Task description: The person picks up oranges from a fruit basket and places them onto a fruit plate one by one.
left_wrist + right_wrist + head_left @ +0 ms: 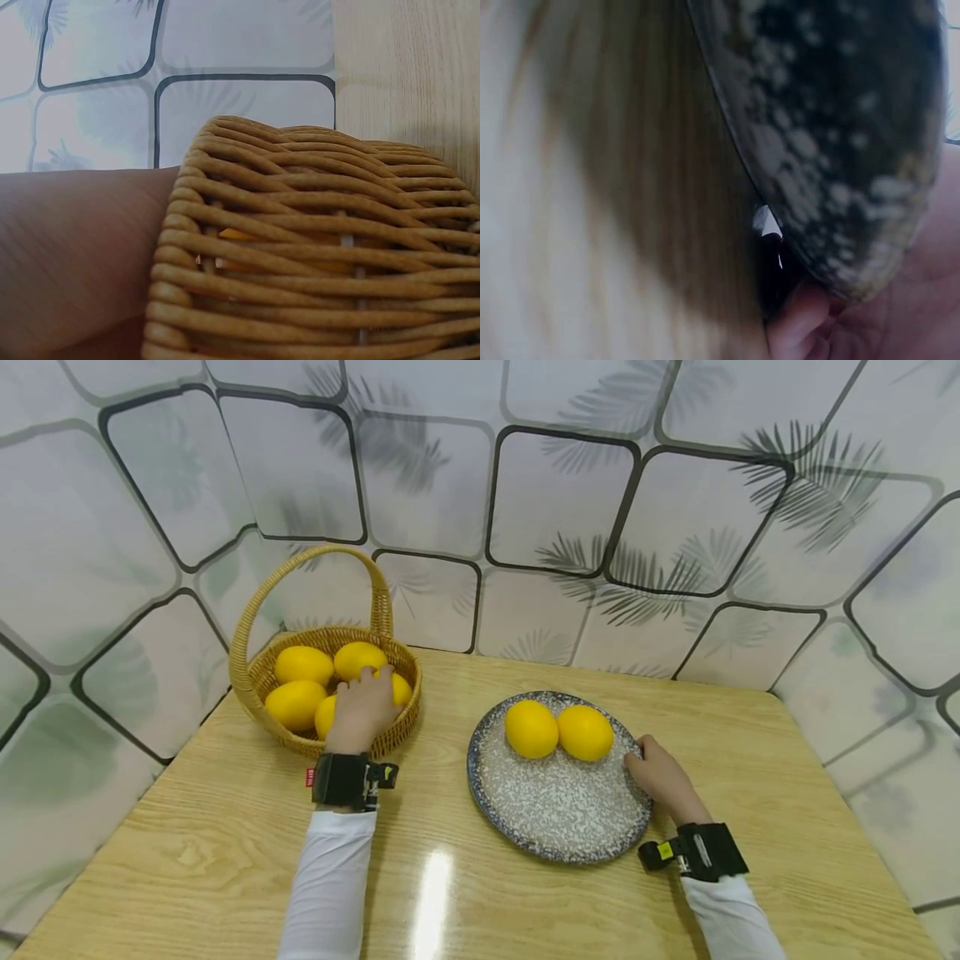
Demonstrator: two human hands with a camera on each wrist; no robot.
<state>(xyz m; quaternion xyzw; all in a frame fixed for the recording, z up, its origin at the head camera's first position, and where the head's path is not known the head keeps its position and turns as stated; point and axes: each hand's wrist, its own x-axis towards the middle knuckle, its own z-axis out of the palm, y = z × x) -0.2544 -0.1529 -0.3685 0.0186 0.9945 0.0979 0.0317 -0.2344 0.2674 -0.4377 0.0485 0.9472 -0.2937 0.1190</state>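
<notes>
My left hand [364, 708] reaches over the near rim of a wicker basket [408, 727] and lies among the lemons inside. Its bent fingers touch a lemon [402, 690] at the basket's right side; the fingertips are hidden, and I cannot tell whether they grip it. In the left wrist view the woven basket wall [315, 225] hides the fingers. A speckled grey plate [555, 810] with a dark rim holds two lemons, a left one [531, 729] and a right one [586, 733], side by side. My right hand [667, 781] grips the plate's right rim, thumb on top, fingers underneath.
Several more lemons [296, 705] fill the basket, whose tall arched handle [258, 602] rises over them. Both basket and plate stand on a light wooden table [225, 852]. A patterned wall covering [555, 502] encloses the back and sides.
</notes>
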